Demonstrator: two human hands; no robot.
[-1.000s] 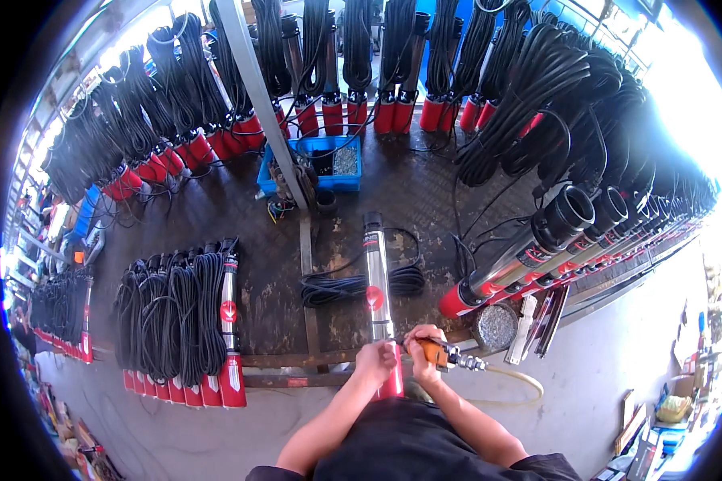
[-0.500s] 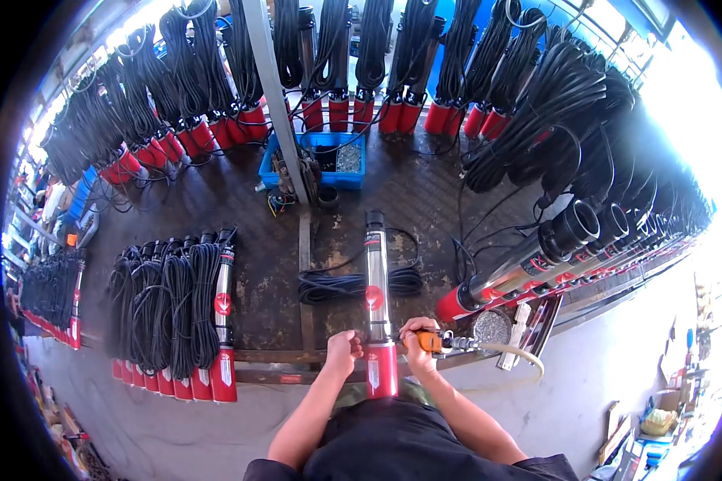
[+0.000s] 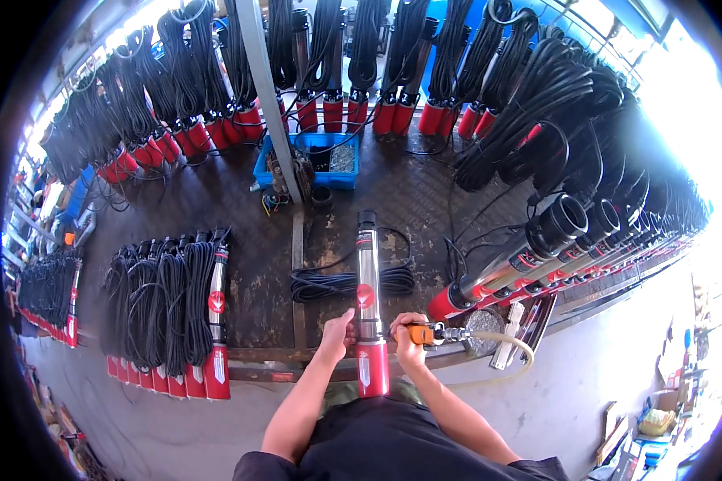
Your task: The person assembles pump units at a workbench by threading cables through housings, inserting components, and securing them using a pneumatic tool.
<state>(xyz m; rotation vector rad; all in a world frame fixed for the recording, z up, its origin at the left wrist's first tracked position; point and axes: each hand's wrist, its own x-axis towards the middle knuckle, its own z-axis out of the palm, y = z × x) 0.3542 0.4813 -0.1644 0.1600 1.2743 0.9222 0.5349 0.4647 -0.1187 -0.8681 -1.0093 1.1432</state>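
Observation:
A submersible pump (image 3: pixel 368 272) lies lengthwise in front of me, with a silver body, a black top and a red lower end reaching over the bench edge toward my torso. My right hand (image 3: pixel 410 337) is wrapped round an orange air screwdriver (image 3: pixel 423 334) at the pump's right side, near the joint of silver and red. A pale hose (image 3: pixel 521 345) runs from the tool. On the left side of that joint, my left hand (image 3: pixel 336 337) is close to the pump with curled fingers and raised thumb; anything small inside it is hidden. The pump's black cable (image 3: pixel 321 284) lies coiled behind it.
Several finished-looking pumps with cable bundles (image 3: pixel 164 313) lie at the left. More pumps (image 3: pixel 529 248) lean along the right side, and others stand at the back. A blue bin (image 3: pixel 341 183), a metal post (image 3: pixel 277 104) and a round dish of small metal parts (image 3: pixel 484 330) are around me.
My left hand has moved slightly up along the pump, its thumb now raised. The right hand and screwdriver stay beside the joint, shifted slightly forward. The whole view has shifted a little.

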